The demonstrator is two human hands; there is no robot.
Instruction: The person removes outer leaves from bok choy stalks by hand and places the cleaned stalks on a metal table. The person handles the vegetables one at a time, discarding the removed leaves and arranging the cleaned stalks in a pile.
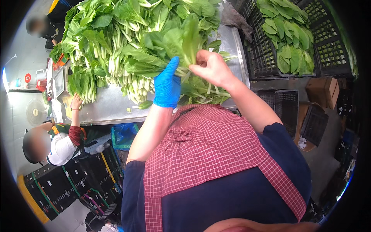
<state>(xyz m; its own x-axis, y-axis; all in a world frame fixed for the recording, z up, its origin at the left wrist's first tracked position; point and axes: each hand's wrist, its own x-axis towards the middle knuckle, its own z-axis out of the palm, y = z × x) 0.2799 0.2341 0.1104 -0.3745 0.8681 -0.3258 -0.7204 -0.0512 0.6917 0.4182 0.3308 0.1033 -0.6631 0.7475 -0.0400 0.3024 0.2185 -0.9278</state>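
Note:
My left hand (168, 85), in a blue glove, grips a leafy green vegetable bunch (174, 43) near its pale stalks. With thumb and fingers, my bare right hand (211, 66) pinches the stem of an upright, blurred leaf (191, 40) at the bunch's right side. Behind both hands a large heap of leafy greens (116, 37) with whitish stalks covers much of the steel table (113, 95). Loose leaves and stems (200, 90) lie under my right forearm, close to my checked apron (208, 139).
At right, black plastic crates (261, 49) hold stacked greens (289, 37). A grey cloth (236, 18) lies on the table's right edge. Cardboard boxes (321, 90) stand on the floor. On the left, a co-worker (62, 145) reaches to the greens; another person (53, 29) stands farther off.

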